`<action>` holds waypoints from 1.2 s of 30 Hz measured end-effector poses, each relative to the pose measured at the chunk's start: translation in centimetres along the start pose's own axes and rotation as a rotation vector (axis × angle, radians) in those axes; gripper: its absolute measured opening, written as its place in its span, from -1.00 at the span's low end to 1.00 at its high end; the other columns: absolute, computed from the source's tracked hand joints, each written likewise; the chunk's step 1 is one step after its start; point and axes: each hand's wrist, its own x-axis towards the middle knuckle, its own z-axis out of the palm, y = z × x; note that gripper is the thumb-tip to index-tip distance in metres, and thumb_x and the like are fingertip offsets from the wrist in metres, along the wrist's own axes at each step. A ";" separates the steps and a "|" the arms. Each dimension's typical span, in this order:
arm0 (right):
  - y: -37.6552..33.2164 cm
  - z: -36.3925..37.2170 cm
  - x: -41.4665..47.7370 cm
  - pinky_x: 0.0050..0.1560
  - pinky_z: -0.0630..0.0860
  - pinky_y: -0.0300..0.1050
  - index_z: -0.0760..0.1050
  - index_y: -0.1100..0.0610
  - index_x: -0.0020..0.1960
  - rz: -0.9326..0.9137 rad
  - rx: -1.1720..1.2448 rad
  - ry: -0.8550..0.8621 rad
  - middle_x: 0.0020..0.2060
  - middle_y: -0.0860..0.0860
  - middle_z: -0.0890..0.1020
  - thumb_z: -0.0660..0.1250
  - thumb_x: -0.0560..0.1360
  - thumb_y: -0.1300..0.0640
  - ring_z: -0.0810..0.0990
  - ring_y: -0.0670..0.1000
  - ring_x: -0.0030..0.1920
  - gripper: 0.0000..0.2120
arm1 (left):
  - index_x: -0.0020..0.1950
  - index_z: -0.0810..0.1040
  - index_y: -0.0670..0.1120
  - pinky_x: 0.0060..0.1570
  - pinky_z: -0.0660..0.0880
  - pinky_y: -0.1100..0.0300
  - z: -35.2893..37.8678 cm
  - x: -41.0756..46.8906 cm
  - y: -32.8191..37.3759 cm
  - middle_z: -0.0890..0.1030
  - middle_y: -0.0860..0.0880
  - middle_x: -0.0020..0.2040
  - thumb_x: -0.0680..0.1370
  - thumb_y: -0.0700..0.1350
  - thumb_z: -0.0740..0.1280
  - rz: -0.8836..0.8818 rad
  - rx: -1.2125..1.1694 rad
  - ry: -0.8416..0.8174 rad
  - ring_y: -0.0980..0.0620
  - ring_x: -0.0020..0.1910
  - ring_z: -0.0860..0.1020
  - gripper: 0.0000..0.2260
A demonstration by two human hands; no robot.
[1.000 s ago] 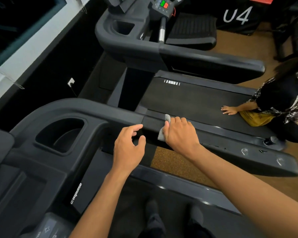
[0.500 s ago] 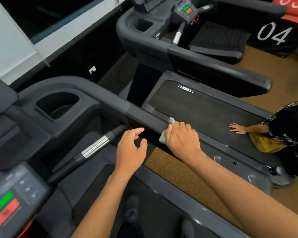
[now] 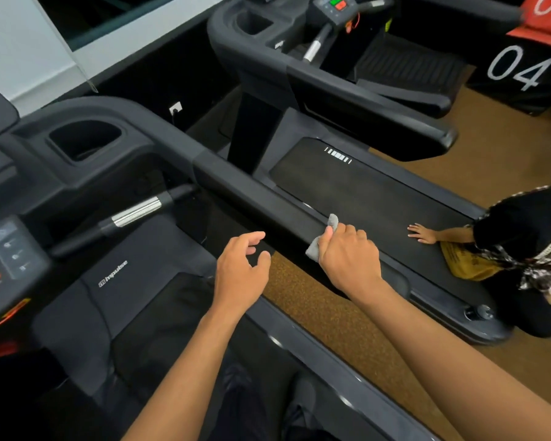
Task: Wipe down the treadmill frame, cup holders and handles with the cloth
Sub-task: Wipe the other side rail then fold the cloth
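One small grey cloth, crumpled, sits pressed on the near treadmill's dark side rail, with the right hand curled round it. The left hand hovers just beside, fingers loosely spread, holding nothing. Two treadmills show, near and far treadmill, with two cup holders, one apiece. One other person crouches by the far belt.

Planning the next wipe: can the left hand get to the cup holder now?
Probably yes: the left hand is open and empty, and the way over the handle to the cup holder looks free.
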 end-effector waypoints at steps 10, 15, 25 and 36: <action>6.1 -0.9 -5.1 -0.38 0.50 0.01 0.54 0.24 -0.13 0.048 0.050 -0.124 -0.28 0.18 0.61 0.13 0.68 0.07 0.59 0.22 -0.30 -0.65 | 0.37 0.55 0.15 0.19 0.52 0.22 3.7 -2.6 2.4 0.55 0.20 0.25 0.63 -0.10 0.36 0.043 0.010 -0.090 0.27 0.22 0.53 -0.67; 9.4 -1.5 -6.4 -0.40 0.26 -0.09 0.51 0.22 -0.09 0.203 0.117 -0.114 -0.23 0.18 0.64 0.08 0.69 0.04 0.59 0.21 -0.30 -0.64 | 0.38 0.56 0.13 0.14 0.55 0.25 3.4 -3.5 2.4 0.56 0.20 0.24 0.62 -0.10 0.36 0.050 0.002 -0.093 0.28 0.19 0.54 -0.66; 4.0 0.0 -3.7 -0.34 0.47 0.04 0.53 0.25 -0.13 0.107 0.148 -0.032 -0.27 0.23 0.63 0.10 0.68 0.11 0.62 0.27 -0.29 -0.65 | 0.35 0.58 0.12 0.05 0.54 0.31 0.8 -4.7 -0.6 0.58 0.21 0.22 0.61 -0.11 0.38 -0.047 -0.048 -0.011 0.25 0.13 0.59 -0.67; -6.4 2.2 6.2 -0.38 0.44 0.00 0.56 0.29 0.01 -0.080 0.134 -0.035 -0.20 0.20 0.63 -0.05 0.66 0.17 0.63 0.24 -0.26 -0.58 | 0.34 0.60 0.08 -0.01 0.45 0.43 -1.9 -3.0 -4.1 0.60 0.18 0.20 0.59 -0.15 0.39 -0.136 -0.058 0.029 0.26 0.06 0.63 -0.67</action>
